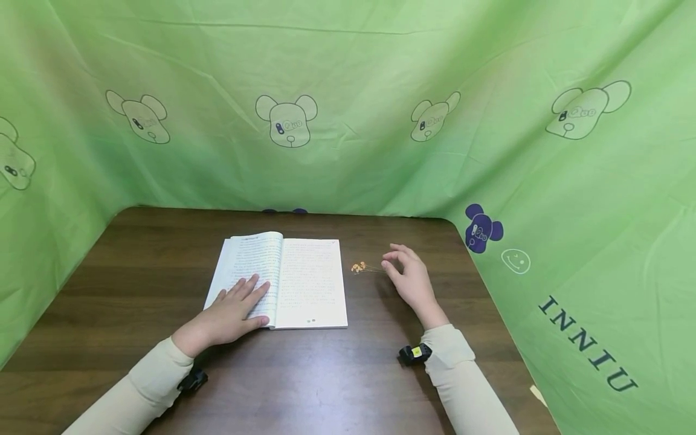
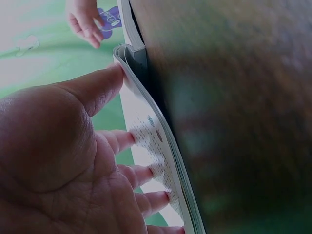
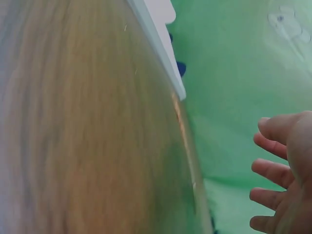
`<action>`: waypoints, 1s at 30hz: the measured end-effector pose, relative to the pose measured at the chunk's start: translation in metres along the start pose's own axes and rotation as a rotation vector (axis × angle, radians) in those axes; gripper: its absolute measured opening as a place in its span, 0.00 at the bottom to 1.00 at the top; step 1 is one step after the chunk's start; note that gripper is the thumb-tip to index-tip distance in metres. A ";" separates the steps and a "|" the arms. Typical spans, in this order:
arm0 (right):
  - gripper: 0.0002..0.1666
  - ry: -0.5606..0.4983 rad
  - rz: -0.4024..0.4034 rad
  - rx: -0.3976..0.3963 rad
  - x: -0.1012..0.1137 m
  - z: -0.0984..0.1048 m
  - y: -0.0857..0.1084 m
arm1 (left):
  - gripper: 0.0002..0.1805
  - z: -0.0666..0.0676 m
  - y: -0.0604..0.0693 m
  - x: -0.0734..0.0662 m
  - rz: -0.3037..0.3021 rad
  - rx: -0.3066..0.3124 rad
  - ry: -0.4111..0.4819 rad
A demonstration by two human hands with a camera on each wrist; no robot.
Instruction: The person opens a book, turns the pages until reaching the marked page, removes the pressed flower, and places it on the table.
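Observation:
An open book (image 1: 312, 284) lies on the brown wooden table (image 1: 304, 386), printed pages facing up. My left hand (image 1: 231, 311) rests on its left page with the fingers spread and the thumb by the spine; the left wrist view shows the fingertips touching the page (image 2: 146, 117). Just right of the book is a small sprig of dried yellow flowers (image 1: 359, 267) with thin stems pointing right. Beside the stem ends, above the table, is my right hand (image 1: 412, 281), its fingers loosely bent and apart. In the right wrist view nothing shows between those fingers (image 3: 270, 171).
A green curtain (image 1: 348, 175) with printed bear heads hangs behind the table and along both sides. Each wrist carries a black camera strap (image 1: 415, 354). A small pale piece (image 1: 538, 396) sits at the table's right edge.

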State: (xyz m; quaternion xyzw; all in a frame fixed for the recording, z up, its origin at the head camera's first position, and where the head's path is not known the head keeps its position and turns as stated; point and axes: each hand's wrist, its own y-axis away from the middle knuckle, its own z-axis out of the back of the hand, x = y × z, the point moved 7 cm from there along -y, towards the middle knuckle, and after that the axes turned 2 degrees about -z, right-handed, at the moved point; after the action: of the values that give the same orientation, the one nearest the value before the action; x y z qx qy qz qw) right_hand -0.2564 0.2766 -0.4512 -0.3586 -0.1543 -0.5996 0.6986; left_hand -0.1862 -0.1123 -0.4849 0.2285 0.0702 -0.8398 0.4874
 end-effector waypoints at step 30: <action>0.26 0.237 0.439 0.310 0.093 -0.046 0.033 | 0.50 0.004 0.001 -0.002 -0.019 0.001 -0.007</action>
State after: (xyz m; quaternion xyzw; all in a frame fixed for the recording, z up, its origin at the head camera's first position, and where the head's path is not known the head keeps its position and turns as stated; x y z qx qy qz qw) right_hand -0.2129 0.1777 -0.4339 -0.1999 -0.0802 -0.4413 0.8711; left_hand -0.1855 -0.1127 -0.4803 0.2250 0.0701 -0.8452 0.4797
